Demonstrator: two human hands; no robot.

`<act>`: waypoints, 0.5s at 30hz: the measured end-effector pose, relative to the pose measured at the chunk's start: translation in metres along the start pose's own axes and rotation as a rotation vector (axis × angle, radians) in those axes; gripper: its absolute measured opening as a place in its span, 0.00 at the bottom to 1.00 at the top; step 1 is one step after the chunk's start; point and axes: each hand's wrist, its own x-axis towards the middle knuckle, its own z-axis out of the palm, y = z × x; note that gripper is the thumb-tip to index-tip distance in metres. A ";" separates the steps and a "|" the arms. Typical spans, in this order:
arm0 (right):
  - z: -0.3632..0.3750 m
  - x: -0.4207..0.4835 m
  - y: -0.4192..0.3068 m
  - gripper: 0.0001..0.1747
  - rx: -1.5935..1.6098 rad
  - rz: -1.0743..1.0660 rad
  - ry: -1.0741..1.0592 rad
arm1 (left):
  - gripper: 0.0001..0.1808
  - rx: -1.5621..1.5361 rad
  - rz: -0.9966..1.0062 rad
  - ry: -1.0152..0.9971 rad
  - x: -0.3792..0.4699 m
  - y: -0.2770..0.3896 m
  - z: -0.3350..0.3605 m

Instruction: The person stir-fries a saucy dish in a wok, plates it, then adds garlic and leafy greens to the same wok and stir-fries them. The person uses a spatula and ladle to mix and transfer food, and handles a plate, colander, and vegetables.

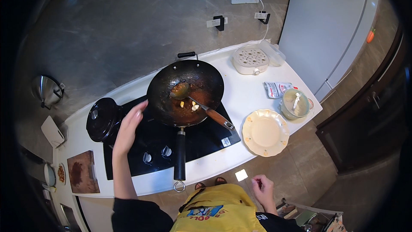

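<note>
A dark wok (157, 103) with a long black handle sits on the black glass cooktop (209, 138). Reddish-brown sauce and several pale pieces, perhaps garlic, lie in it. A metal ladle (180, 91) rests inside, its wooden handle leaning over the wok's right rim. My left hand (130, 127) is raised at the wok's left side, fingers extended and holding nothing; whether it touches the rim I cannot tell. Near my yellow apron, my right hand (263, 188) hangs with curled fingers, and nothing shows in it. A cream scalloped plate (265, 132) stands right of the cooktop.
A lidded black pot (101, 119) stands left of the wok, beyond it a wooden cutting board (83, 174). On the right are a white electric steamer (251, 61), a foil packet (278, 89) and a green bowl (294, 104) with a white spoon. An open drawer or cart (309, 214) is at lower right.
</note>
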 end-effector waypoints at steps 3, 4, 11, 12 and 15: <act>0.012 0.004 -0.002 0.04 0.009 -0.026 -0.005 | 0.26 -0.287 0.025 0.167 -0.063 -0.021 -0.010; 0.017 0.003 -0.006 0.04 0.005 -0.035 -0.022 | 0.26 -0.387 0.042 0.208 -0.084 -0.034 -0.015; 0.079 -0.018 -0.022 0.08 0.070 -0.040 -0.580 | 0.22 -0.830 -0.117 0.739 -0.214 -0.102 -0.038; 0.093 -0.026 -0.018 0.08 0.059 -0.044 -0.698 | 0.20 -0.842 -0.188 0.811 -0.229 -0.101 -0.040; 0.145 -0.051 -0.023 0.09 -0.058 -0.071 -1.052 | 0.18 -0.849 -0.202 0.882 -0.281 -0.097 -0.068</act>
